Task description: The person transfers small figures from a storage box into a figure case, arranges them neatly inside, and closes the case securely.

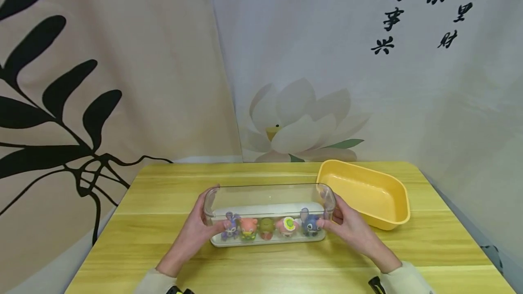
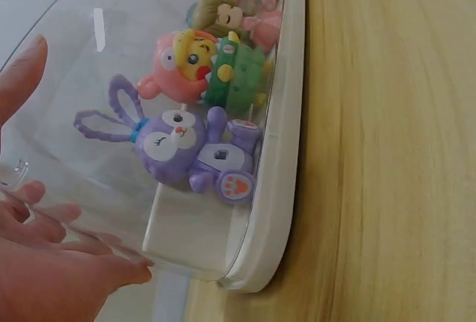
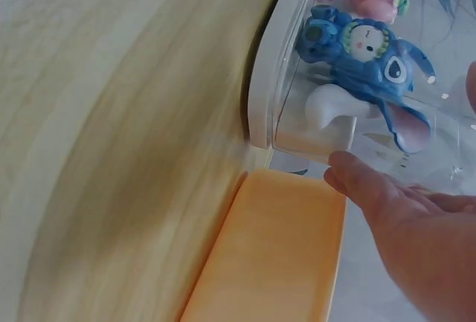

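A clear plastic display case cover [image 1: 265, 198] stands over a long white base [image 1: 269, 242] in the middle of the table. Inside, several small figurines sit in a row, from a purple rabbit [image 2: 171, 151] at the left end to a blue long-eared figure [image 3: 372, 62] at the right end. Between them are a pink-hooded one [image 2: 178, 62], a brown-haired one and a pink one. My left hand [image 1: 200, 226] grips the cover's left end, thumb along the front. At the other end my right hand [image 1: 353, 230] holds the cover likewise, its fingers partly hidden behind the wall.
A yellow plastic tray [image 1: 363, 189] lies at the back right of the wooden table [image 1: 163, 221], close behind my right hand. Behind the table's far edge hangs a printed curtain [image 1: 302, 58] with a flower, leaves and black characters.
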### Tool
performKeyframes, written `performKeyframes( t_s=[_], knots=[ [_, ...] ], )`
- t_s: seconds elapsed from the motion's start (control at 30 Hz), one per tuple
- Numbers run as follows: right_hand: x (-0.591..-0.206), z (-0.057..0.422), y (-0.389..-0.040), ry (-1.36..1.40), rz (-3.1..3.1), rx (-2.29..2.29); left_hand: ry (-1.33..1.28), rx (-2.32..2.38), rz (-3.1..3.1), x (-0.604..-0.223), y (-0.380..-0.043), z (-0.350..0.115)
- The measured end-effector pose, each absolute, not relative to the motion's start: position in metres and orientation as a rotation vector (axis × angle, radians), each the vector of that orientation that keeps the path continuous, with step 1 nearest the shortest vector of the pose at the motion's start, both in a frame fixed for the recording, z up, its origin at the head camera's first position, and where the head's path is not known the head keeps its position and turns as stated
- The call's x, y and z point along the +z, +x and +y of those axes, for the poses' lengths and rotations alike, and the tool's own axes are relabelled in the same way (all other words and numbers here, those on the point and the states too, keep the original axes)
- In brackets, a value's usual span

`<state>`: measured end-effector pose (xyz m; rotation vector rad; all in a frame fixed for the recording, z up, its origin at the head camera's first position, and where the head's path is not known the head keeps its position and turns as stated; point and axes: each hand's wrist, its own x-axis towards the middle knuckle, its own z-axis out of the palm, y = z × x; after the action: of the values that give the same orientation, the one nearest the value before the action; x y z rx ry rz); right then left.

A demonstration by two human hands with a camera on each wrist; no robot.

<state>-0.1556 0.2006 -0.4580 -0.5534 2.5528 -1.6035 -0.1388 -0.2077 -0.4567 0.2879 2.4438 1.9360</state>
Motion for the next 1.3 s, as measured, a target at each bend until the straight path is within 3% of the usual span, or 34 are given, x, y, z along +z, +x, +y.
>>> performKeyframes(
  t_s=[0.7,1.07,1.3],
  knots=[
    [-0.459,0.205,-0.156,-0.491,2.609,-1.517,0.255,1.87,2.425,-0.464,-0.142,-0.206],
    [-0.46,0.212,-0.151,-0.555,2.786,-1.373,0.217,1.513,2.642,-0.466,-0.137,-0.213],
    [-0.444,0.238,-0.146,-0.634,3.062,-1.233,0.474,1.447,2.872,-0.464,-0.133,-0.241]
  ],
)
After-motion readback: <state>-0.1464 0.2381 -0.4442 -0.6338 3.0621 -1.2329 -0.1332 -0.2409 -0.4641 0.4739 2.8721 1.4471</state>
